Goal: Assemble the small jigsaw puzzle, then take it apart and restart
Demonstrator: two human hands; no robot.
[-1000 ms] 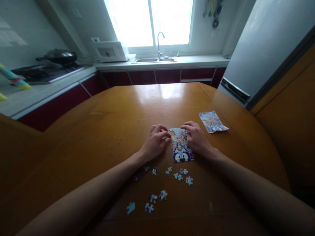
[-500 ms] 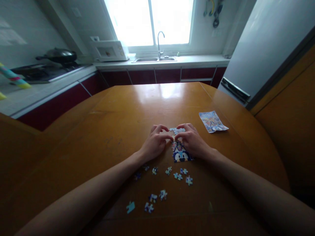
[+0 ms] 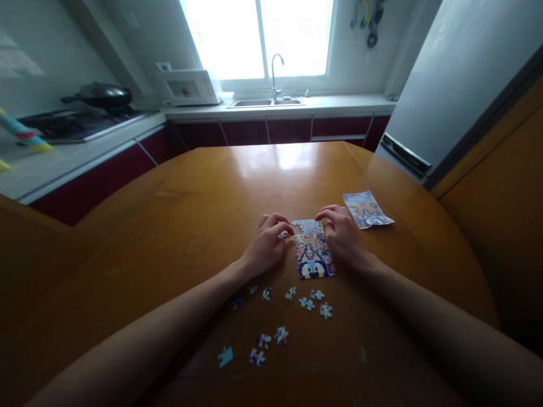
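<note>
A small, partly assembled jigsaw puzzle (image 3: pixel 313 254) with a blue cartoon dog face lies on the wooden table (image 3: pixel 237 192). My left hand (image 3: pixel 266 247) rests at its left edge, fingers curled and pinched on a small puzzle piece at the top left corner. At the puzzle's right edge my right hand (image 3: pixel 343 237) is curled too, fingertips pressing the top right corner. Several loose puzzle pieces (image 3: pixel 292 308) lie scattered on the table nearer to me.
A printed picture card (image 3: pixel 365 209) lies to the right of my right hand. Beyond the table run a counter with a sink (image 3: pixel 266 103), a white microwave (image 3: pixel 189 87) and a stove with a wok (image 3: pixel 104 96). A grey fridge (image 3: pixel 449 85) stands at right.
My right hand has moved back from over the puzzle's top to its right edge, uncovering the puzzle. My left hand has hardly moved.
</note>
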